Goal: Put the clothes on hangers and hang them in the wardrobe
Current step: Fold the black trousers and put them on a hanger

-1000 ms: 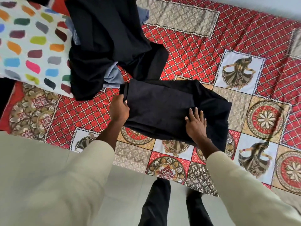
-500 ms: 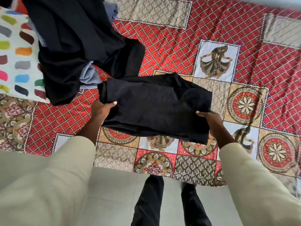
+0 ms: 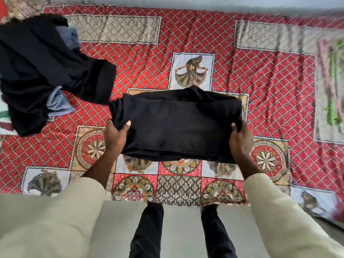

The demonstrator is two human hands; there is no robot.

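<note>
Two cream sleeves (image 3: pixel 55 216) are reaching over the near edge of a patterned red bedspread (image 3: pixel 195 43). The left hand (image 3: pixel 114 135) and right hand (image 3: pixel 241 139) are each gripping one end of a single folded black garment (image 3: pixel 176 125), soft and rectangular, above the bedspread's near middle. One dark clothes pile (image 3: pixel 42 71), showing blue-grey fabric, is lying far left.

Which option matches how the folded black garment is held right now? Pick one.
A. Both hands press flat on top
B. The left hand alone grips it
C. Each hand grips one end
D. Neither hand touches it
C: the left hand grips the left end of the folded black garment and the right hand grips the right end, thumbs on top.
</note>
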